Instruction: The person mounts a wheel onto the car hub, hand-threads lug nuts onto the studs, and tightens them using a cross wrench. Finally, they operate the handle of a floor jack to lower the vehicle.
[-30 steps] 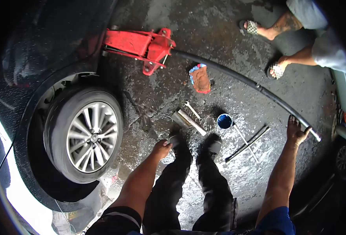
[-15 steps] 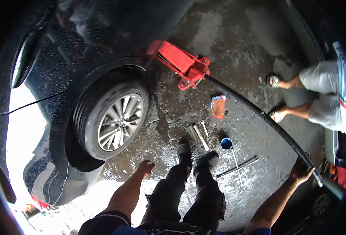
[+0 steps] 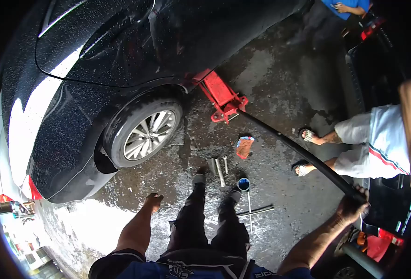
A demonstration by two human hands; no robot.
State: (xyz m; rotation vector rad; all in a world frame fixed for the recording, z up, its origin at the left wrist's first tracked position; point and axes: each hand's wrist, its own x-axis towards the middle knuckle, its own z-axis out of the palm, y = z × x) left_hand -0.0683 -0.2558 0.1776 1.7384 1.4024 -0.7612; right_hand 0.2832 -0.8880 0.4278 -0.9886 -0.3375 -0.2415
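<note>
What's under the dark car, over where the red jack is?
The red jack runs in beneath the edge of the dark car. Its far end is covered by the car, so what it touches there can't be seen.

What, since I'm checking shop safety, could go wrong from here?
The long black handle, gripped by the right hand, might swing against the bystander in open sandals. The round blue container right beside the wearer's right shoe could get kicked over.

Brown rag (image 3: 245, 148) and checkered sandals (image 3: 307, 135)
</note>
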